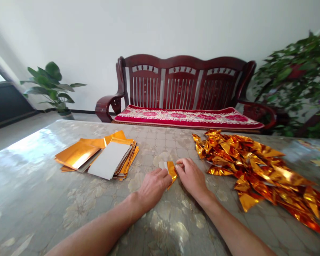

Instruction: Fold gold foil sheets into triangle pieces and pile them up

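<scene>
A small piece of gold foil paper (172, 171), partly folded with some of its pale side showing, lies on the table between my hands. My left hand (155, 185) is closed, its bent fingers holding the paper's left side down. At the paper's right edge, my right hand (191, 176) has its thumb and fingers drawn together on the foil. The left fingers cover part of the paper. To the left sits a loose stack of gold foil sheets (78, 153), with a grey-white sheet (109, 160) face up on top. Folded gold foil pieces (252, 167) form a heap on the right.
The table (90, 217) has a glossy, flower-patterned cover. Past its far edge stands a dark red wooden bench (181, 64) with a red floral cushion (189, 116). A potted plant (52, 85) is at left, leafy plants (293, 74) at right. Clear plastic (301, 151) lies behind the heap.
</scene>
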The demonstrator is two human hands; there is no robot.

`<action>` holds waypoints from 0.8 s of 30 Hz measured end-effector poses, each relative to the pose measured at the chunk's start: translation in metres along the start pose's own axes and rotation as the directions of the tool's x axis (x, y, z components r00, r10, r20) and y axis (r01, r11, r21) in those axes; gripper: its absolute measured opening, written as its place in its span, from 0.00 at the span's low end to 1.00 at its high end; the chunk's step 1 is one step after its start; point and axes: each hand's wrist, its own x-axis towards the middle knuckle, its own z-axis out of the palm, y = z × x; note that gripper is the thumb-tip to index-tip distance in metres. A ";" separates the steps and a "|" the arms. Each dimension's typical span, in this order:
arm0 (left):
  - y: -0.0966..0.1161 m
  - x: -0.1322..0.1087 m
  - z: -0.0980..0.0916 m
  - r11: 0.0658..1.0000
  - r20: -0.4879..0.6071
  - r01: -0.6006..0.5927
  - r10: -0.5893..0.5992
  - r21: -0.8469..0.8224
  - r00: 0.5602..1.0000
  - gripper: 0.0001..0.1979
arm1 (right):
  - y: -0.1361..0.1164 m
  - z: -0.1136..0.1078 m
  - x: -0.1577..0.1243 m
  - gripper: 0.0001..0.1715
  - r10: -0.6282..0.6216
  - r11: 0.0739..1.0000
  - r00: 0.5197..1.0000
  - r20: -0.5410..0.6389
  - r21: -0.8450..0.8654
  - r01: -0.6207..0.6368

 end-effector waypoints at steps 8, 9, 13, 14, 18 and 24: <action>0.000 0.003 0.003 0.999 -0.041 0.043 -0.044 -0.030 0.998 0.05 | 0.001 0.001 -0.001 0.08 -0.061 0.993 0.998 0.033 -0.097 0.064; 0.000 0.002 0.003 0.999 -0.034 0.039 -0.041 -0.037 0.999 0.06 | 0.000 0.001 -0.001 0.08 -0.063 0.993 0.997 0.038 -0.100 0.067; 0.004 0.001 0.001 0.997 -0.032 0.007 -0.009 -0.074 0.999 0.06 | 0.000 0.000 -0.003 0.08 -0.076 0.993 0.996 0.048 -0.090 0.080; 0.005 0.000 0.001 0.997 -0.036 0.003 -0.006 -0.081 0.999 0.07 | 0.000 0.000 -0.003 0.09 -0.075 0.993 0.996 0.049 -0.083 0.079; 0.008 -0.002 0.000 0.996 -0.038 0.030 -0.034 -0.079 0.999 0.07 | 0.000 0.000 -0.003 0.09 -0.070 0.995 0.996 0.047 -0.070 0.073; 0.009 -0.004 0.000 0.996 -0.058 0.091 -0.092 -0.014 0.994 0.08 | -0.005 0.000 -0.004 0.10 -0.129 0.985 0.990 0.055 -0.108 0.135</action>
